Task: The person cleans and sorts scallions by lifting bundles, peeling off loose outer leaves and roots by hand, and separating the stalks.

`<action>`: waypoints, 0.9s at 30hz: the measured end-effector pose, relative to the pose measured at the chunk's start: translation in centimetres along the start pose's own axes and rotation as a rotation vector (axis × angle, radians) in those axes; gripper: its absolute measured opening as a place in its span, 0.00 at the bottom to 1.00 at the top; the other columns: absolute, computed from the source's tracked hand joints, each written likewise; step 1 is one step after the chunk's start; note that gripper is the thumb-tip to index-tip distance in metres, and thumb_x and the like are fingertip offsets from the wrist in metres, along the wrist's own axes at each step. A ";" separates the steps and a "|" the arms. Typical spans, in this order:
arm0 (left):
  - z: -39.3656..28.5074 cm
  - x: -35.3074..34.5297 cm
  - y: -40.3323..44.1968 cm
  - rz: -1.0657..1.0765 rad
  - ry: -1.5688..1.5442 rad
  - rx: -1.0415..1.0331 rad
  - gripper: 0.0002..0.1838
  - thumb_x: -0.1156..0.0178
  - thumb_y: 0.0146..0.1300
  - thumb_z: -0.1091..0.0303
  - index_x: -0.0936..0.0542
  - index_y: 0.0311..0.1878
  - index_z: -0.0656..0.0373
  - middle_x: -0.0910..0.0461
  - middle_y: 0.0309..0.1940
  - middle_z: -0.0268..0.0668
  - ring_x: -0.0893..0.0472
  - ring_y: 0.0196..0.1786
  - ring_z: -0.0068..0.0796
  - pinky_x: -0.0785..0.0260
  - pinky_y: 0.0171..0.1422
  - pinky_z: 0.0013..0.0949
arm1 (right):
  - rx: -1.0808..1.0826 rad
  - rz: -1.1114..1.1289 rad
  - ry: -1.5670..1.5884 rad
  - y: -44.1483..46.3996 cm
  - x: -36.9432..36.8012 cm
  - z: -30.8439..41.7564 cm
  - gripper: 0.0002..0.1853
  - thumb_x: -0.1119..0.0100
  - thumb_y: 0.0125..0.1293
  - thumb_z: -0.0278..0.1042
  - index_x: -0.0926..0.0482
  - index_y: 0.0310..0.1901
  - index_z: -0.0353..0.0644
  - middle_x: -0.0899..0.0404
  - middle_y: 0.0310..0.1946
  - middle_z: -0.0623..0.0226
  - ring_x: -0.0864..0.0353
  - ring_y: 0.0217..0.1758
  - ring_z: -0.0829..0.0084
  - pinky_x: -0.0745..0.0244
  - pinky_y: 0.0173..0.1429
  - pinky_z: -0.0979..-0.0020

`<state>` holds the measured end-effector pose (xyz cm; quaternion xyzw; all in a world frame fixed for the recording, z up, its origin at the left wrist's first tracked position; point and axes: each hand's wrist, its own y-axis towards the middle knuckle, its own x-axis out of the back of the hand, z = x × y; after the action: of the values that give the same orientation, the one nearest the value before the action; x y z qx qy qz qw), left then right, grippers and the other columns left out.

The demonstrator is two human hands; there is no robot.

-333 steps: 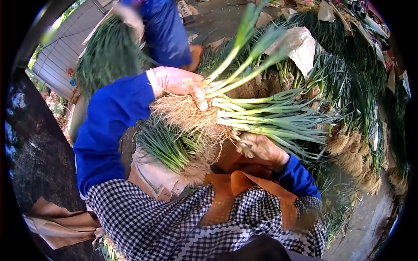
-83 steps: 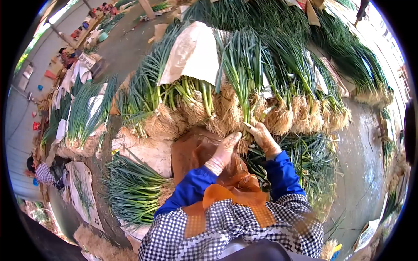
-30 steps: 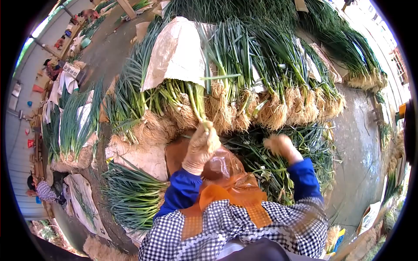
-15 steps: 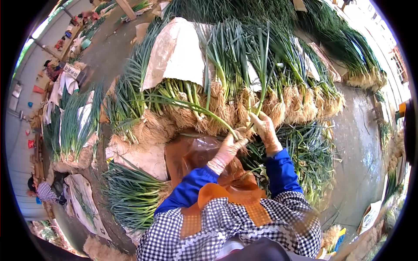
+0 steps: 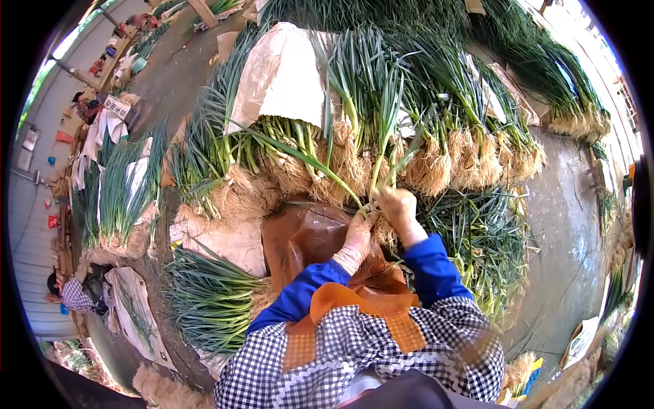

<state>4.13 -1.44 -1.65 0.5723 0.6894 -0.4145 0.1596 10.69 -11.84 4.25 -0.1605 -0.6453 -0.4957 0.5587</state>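
My left hand [image 5: 359, 235] is closed around the lower stems of a green onion [image 5: 377, 169], above the brown apron over my lap. Its leaves point away from me, and pale roots [image 5: 385, 233] hang between my hands. One long bent leaf [image 5: 327, 170] runs from my left fingers toward the upper left. Right beside it, my right hand [image 5: 400, 210] is closed in a pinch at the same stems, its fingertips partly hidden. A loose green leaf [image 5: 411, 155] sticks up above the right fingers. The brown apron [image 5: 293, 235] lies under both hands.
Rooted green onion bundles [image 5: 432, 167] stand in a row ahead, partly under a pale sack [image 5: 281, 75]. Stripped leaves [image 5: 480, 238] are heaped at right. A trimmed pile [image 5: 214, 293] lies at left. A person [image 5: 75, 296] sits at far left. Wet floor [image 5: 562, 225] stretches along the right.
My right hand has come down and left, closer to my left hand, and its fingers have curled in. The onion stems between the hands have shifted slightly left.
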 end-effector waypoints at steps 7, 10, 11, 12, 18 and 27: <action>-3.8 0.7 0.2 0.056 -0.115 0.050 0.16 0.49 0.65 0.75 0.28 0.55 0.64 0.20 0.38 0.41 0.19 0.41 0.31 0.25 0.49 0.33 | -0.766 0.393 0.636 -11.2 6.9 -7.7 0.16 0.46 0.65 0.46 0.19 0.35 0.40 0.18 0.26 0.63 0.18 0.27 0.64 0.24 0.34 0.67; -4.8 0.1 -0.2 0.123 -0.224 0.119 0.08 0.46 0.62 0.74 0.25 0.44 0.65 0.20 0.37 0.41 0.20 0.39 0.31 0.25 0.49 0.34 | -0.248 1.314 -0.059 -12.7 3.5 -11.4 0.32 0.59 0.63 0.65 0.20 0.42 0.41 0.19 0.40 0.55 0.19 0.43 0.55 0.28 0.53 0.60; -4.9 -0.1 -0.1 0.185 -0.207 0.110 0.07 0.46 0.62 0.74 0.25 0.42 0.64 0.20 0.37 0.41 0.20 0.38 0.30 0.25 0.48 0.34 | -0.293 1.028 0.108 -11.5 0.1 -11.9 0.26 0.54 0.65 0.59 0.21 0.39 0.41 0.19 0.37 0.54 0.19 0.37 0.57 0.24 0.46 0.63; -4.5 0.2 0.1 0.113 -0.154 0.118 0.05 0.45 0.61 0.74 0.24 0.39 0.62 0.20 0.37 0.39 0.21 0.38 0.29 0.26 0.49 0.32 | -0.600 0.773 0.588 -8.1 1.1 -10.2 0.23 0.50 0.64 0.55 0.21 0.39 0.40 0.21 0.29 0.59 0.22 0.29 0.66 0.30 0.34 0.69; -4.8 -0.9 -1.8 -0.022 0.108 -0.127 0.04 0.40 0.59 0.74 0.25 0.34 0.56 0.25 0.29 0.27 0.25 0.33 0.18 0.31 0.42 0.22 | -0.459 0.259 1.091 2.7 -4.9 -5.1 0.18 0.44 0.64 0.45 0.25 0.47 0.38 0.25 0.23 0.69 0.25 0.26 0.74 0.32 0.29 0.76; -1.6 -2.0 -4.3 0.039 -0.018 0.161 0.06 0.42 0.58 0.80 0.29 0.30 0.58 0.22 0.30 0.41 0.20 0.32 0.32 0.24 0.42 0.34 | -1.117 0.016 2.008 -2.5 -3.0 -0.1 0.15 0.47 0.67 0.49 0.24 0.35 0.44 0.34 0.19 0.81 0.40 0.20 0.86 0.44 0.24 0.83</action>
<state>1.19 -1.53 2.38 0.5926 0.6412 -0.4706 0.1273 9.86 -12.03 0.48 0.0777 0.4022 -0.6135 0.6751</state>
